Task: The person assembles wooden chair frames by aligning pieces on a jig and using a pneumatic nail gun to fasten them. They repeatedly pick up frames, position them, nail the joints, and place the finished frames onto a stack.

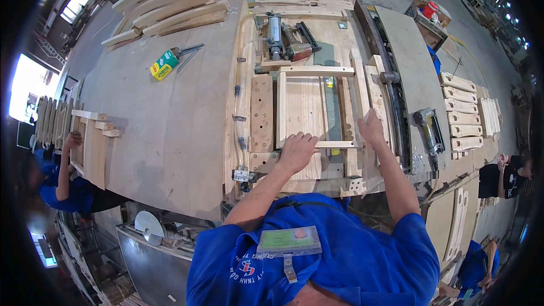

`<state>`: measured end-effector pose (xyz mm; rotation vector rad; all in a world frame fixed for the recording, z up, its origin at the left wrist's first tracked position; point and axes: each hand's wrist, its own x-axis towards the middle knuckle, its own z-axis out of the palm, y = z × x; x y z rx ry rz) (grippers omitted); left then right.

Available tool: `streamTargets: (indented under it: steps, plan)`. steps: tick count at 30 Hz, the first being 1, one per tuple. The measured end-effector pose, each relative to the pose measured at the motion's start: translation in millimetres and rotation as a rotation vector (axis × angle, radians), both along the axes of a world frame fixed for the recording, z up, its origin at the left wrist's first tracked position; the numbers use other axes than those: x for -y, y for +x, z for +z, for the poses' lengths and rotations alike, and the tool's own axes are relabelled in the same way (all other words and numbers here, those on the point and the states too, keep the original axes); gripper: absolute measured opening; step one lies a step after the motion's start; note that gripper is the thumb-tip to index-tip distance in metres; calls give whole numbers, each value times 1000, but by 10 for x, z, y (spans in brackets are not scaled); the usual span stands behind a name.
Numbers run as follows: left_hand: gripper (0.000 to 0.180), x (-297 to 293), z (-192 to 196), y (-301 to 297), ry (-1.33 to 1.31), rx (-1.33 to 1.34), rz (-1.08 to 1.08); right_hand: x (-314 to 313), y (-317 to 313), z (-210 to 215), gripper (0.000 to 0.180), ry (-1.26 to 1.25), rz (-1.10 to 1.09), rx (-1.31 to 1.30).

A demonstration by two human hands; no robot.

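Looking down from head height, the view takes in a broad plywood bench [170, 119] filling the middle of the frame, in a large workshop with a grey floor along the top. At centre sits a wooden jig [262, 114] with clamps, and in it a square frame [309, 107] of pale wood slats. The frame looks light and stiff, its joints likely loose, so it seems best gripped by two opposite rails rather than by one corner. The left hand [297, 152] lies palm down on the near rail, fingers spread flat, pressing rather than clasping. The right hand [371, 127] rests on the right rail, fingers curled over its edge; how tightly it grips cannot be told. Stacked curved parts [170, 0] lie at upper left, more slats [462, 113] at right. A pneumatic tool [292, 42] sits above the frame, a nail gun [429, 127] to the right. A small green and yellow box [164, 65] lies upper left. Other workers in blue stand at both edges.
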<state>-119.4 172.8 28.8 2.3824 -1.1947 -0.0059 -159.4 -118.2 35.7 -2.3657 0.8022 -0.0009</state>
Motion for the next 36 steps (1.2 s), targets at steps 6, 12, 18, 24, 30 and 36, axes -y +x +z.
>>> streamTargets:
  steps: [6,12,18,24,30,36]
  plan:
    - [25,-28,-150,79,74,-28,80,-83,182,-346,50,-28,46,60]
    - [27,-143,-145,-56,123,-28,143,-86,118,-566,55,-156,82,54]
    - [27,-174,-100,-142,160,-56,210,-544,-41,-66,51,-476,357,242]
    - [29,-216,-54,-149,188,-125,205,-1211,-428,-38,44,-307,708,221]
    - [24,-1088,517,-77,35,334,-26,-1160,-490,-98,49,-270,682,228]
    - [19,-582,501,-178,-285,152,139,-1166,-565,-12,58,-325,702,242]
